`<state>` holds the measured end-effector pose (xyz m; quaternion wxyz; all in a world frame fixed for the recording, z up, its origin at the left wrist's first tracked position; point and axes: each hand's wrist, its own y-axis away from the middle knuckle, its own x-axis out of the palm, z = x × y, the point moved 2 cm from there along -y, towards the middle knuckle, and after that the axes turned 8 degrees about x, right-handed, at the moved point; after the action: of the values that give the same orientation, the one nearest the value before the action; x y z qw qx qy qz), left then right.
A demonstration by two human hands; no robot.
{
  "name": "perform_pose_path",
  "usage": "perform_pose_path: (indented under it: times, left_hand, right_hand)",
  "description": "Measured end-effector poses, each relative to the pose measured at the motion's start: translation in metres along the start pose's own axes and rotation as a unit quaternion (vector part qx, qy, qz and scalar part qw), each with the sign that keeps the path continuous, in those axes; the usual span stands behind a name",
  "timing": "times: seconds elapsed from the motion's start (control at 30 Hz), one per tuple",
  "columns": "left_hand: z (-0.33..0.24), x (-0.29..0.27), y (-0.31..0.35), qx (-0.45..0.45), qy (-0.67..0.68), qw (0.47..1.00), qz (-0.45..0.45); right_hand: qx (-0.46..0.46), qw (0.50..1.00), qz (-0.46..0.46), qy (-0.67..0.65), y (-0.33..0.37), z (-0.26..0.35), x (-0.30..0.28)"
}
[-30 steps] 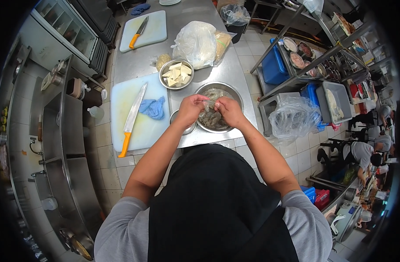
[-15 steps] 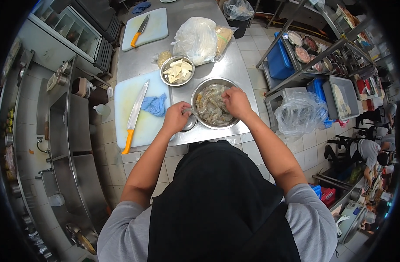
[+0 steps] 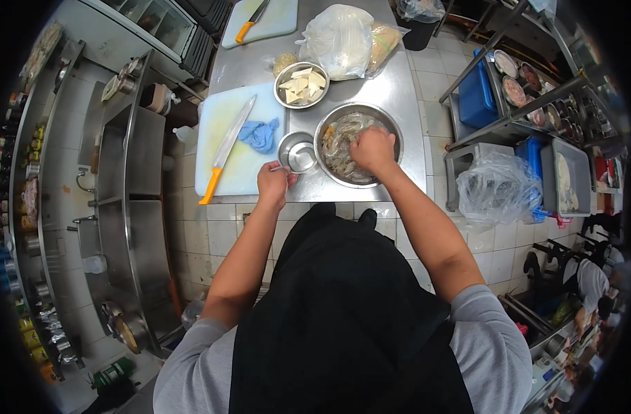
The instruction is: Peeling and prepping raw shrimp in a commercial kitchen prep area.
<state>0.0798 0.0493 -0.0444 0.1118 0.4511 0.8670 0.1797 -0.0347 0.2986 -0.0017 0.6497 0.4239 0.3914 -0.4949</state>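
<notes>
Along the near edge of the steel table, the left hand is pinching a small greyish piece beside the small metal bowl, while the right hand is reaching into the large metal bowl holding grey shrimp, its fingertips hidden, so its grip cannot be told.

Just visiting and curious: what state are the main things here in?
Shrimp, heaped
Large bowl, upright, uncovered
Small bowl, upright, uncovered
Left hand, fingers curled, grip unclear
Right hand, fingers mostly hidden, grip unclear
Near knife, lying flat, unheld
Far knife, lying flat, unheld
Far bowl, filled
Blue cloth, crumpled
White bag, bulging
</notes>
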Motion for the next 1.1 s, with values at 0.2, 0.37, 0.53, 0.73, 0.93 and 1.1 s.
perform_pose_path:
  times: [0.2, 0.37, 0.53, 0.73, 0.93, 1.1]
  left_hand:
    - [-0.034, 0.022, -0.008, 0.371, -0.380, 0.840, -0.107]
    - [-0.056, 0.106, -0.014, 0.150, -0.154, 0.944, 0.249]
    - [-0.042, 0.153, -0.035, 0.232, -0.340, 0.860, 0.303]
    - [-0.032, 0.159, -0.012, 0.551, -0.501, 0.614, 0.261]
    - [-0.054, 0.154, -0.020, 0.400, -0.346, 0.755, 0.388]
    - [-0.057, 0.147, -0.039, 0.283, -0.221, 0.836, 0.415]
  right_hand:
    - [0.040, 0.979, -0.103, -0.173, 0.005, -0.017, 0.008]
    - [0.020, 0.960, -0.177, -0.217, 0.031, 0.004, 0.001]
    - [-0.013, 0.992, -0.118, -0.051, 0.032, 0.006, 0.010]
    - [-0.001, 0.987, -0.014, 0.160, 0.030, 0.003, -0.001]
    - [-0.027, 0.987, -0.148, -0.060, 0.034, 0.000, -0.029]
    - [-0.040, 0.988, -0.139, -0.051, 0.023, 0.010, -0.033]
